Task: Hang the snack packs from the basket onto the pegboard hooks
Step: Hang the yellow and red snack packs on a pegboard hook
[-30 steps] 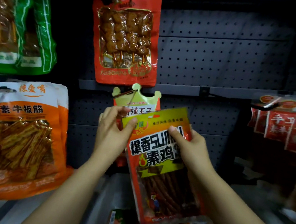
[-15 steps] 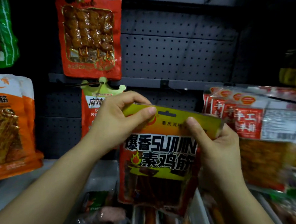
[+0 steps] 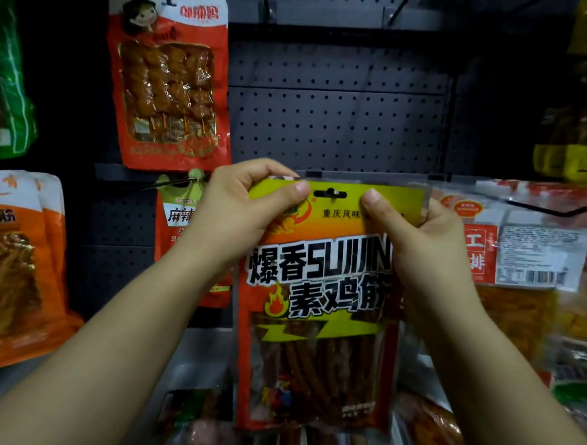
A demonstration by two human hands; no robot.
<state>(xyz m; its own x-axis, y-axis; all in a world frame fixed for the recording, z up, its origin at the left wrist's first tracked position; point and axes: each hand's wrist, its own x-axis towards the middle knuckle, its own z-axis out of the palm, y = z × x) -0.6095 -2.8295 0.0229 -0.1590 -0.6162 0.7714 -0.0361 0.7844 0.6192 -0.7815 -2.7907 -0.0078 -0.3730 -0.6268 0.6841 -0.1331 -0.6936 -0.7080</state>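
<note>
Pack (image 3: 319, 291) hangs upright, long axis vertical, its yellow header band at the top with the hang slot (image 3: 330, 193) level with a hook tip on the pegboard (image 3: 324, 122). Red and yellow, bold black lettering, a clear window showing brown sticks. Left hand (image 3: 238, 212) and right hand (image 3: 417, 242) pinch its top corners — thumbs in front. Below, the basket (image 3: 187, 410) holds more packs, blurred.

two hands (image 3: 238, 216) – one held snack pack (image 3: 318, 308) – one skewer pack (image 3: 168, 83)
</note>
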